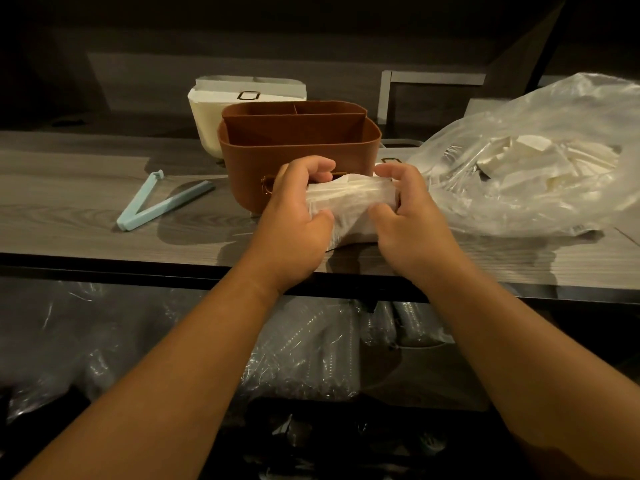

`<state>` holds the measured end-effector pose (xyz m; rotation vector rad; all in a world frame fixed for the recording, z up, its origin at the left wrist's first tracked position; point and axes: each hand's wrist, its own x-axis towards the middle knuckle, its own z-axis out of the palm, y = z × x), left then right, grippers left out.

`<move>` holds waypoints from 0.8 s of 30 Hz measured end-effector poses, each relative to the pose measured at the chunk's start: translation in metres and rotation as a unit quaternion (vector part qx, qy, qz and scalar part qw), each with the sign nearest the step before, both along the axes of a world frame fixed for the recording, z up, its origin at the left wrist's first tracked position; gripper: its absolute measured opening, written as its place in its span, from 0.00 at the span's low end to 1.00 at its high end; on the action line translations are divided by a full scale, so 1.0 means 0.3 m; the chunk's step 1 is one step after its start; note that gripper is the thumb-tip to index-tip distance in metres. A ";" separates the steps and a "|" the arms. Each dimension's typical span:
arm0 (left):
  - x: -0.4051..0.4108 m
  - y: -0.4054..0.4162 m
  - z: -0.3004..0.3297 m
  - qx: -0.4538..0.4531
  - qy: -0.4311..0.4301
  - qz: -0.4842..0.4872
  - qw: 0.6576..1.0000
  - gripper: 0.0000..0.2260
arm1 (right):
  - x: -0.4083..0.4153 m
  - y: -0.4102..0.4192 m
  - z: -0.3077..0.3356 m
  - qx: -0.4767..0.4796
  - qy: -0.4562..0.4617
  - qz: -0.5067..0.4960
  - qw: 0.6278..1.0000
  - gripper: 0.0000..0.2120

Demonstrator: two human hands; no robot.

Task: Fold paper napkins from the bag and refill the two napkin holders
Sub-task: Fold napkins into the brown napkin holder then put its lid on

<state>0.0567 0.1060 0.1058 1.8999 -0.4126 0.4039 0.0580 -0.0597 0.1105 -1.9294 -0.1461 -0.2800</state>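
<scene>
Your left hand [294, 209] and right hand [408, 209] both curl around a white paper napkin stack [349, 202] before the empty brown divided holder [298, 147]; finish the fold, then seat it inside

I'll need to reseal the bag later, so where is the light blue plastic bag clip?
In the head view the light blue plastic bag clip lies open in a V on the grey wooden counter, left of the brown napkin holder.
</scene>
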 end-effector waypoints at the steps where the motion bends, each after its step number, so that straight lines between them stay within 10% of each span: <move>1: -0.001 0.001 0.001 -0.002 0.009 -0.004 1.000 0.26 | 0.002 0.000 0.001 0.009 0.000 0.002 1.000 0.23; 24: -0.002 -0.005 -0.014 0.028 -0.024 0.027 0.999 0.20 | 0.014 -0.006 -0.008 0.067 0.027 0.057 0.996 0.29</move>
